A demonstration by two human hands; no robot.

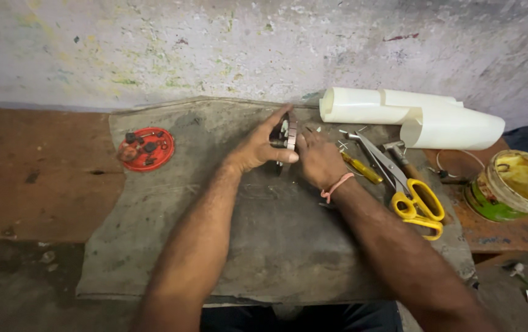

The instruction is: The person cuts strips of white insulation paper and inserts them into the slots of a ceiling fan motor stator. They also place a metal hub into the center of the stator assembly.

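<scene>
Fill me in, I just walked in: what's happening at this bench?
A person holds a small round metal part upright on edge between both hands: the left hand grips one side, the right hand the other, over a grey mat. Yellow-handled scissors, a screwdriver and a hammer lie to the right; a red lid of small parts lies to the left.

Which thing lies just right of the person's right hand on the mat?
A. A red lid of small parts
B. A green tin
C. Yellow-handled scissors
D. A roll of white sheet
C: the scissors lie on the mat right of the right hand; the red lid sits far left, beyond the left hand.
</scene>
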